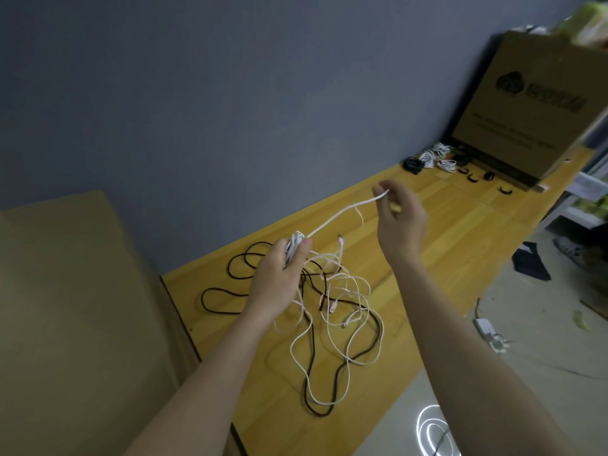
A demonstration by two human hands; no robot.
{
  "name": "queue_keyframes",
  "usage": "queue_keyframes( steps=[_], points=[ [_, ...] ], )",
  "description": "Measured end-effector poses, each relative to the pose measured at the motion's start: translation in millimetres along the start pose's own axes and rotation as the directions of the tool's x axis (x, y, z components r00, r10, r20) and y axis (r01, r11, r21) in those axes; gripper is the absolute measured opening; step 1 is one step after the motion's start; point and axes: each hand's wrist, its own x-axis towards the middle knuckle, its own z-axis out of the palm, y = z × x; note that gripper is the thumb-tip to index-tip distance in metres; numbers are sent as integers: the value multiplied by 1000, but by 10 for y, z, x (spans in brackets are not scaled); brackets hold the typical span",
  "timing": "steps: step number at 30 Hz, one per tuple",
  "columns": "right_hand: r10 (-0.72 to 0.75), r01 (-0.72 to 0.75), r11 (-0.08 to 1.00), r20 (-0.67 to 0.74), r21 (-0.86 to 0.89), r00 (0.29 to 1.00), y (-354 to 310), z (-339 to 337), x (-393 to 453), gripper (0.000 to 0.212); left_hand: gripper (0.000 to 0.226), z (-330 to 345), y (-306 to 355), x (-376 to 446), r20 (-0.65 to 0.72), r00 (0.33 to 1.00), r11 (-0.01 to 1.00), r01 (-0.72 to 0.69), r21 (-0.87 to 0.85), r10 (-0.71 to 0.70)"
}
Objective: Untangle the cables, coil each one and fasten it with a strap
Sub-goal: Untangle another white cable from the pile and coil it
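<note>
My left hand (283, 268) grips a small coil of white cable (295, 242) above the wooden table (437, 232). From that coil a straight run of the same white cable (342, 212) rises to my right hand (399, 218), which pinches its end between thumb and fingers. Below both hands lies a tangle of white cables (345, 324) mixed with a black cable (243, 274) spread in loops on the tabletop. Several coiled white cables (437, 158) and one coiled black cable (412, 164) lie at the far end. Black straps (472, 177) are scattered beside them.
A large cardboard box (533, 106) stands at the table's far end. A brown cardboard panel (75, 307) leans at the left against the grey wall (197, 93). On the floor at the right lie a white adapter (487, 329) and dark cloth (529, 261).
</note>
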Motion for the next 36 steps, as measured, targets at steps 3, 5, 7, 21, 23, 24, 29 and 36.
queue_keyframes(
  steps=[3, 5, 7, 21, 23, 24, 29, 36],
  points=[
    [245, -165, 922, 199, -352, 949, 334, -66, -57, 31, 46, -50, -15, 18, -62, 998, 999, 1, -49, -4],
    [396, -203, 843, 318, -498, 862, 549, -111, -137, 39, 45, -62, -7, 16, -78, 997, 997, 3, -75, -9],
    [524, -238, 767, 368, -596, 768, 713, -120, -229, 36, 42, -57, 20, 7, -104, 995, 995, -3, -102, -8],
    [-26, 20, 953, 15, 304, 1000, -144, -71, 35, 23, 46, -58, -10, 71, -107, 991, 992, 67, -108, -78],
    [-9, -6, 993, 132, 115, 991, -91, -42, 38, 24, 46, -52, 2, 73, -102, 990, 990, 85, -112, -97],
    [50, -40, 998, 244, -46, 969, 3, -8, -7, 26, 46, -51, 8, 76, -93, 989, 987, 100, -126, -112],
    [297, -298, 953, 307, -44, 904, 345, 37, -257, 31, 47, -104, 67, 77, 39, 967, 911, 249, -328, -250],
    [253, 255, 795, 683, -550, 685, 642, 146, -832, 21, 47, -184, 138, 118, 166, 926, 628, 355, -693, -340]
  ],
)
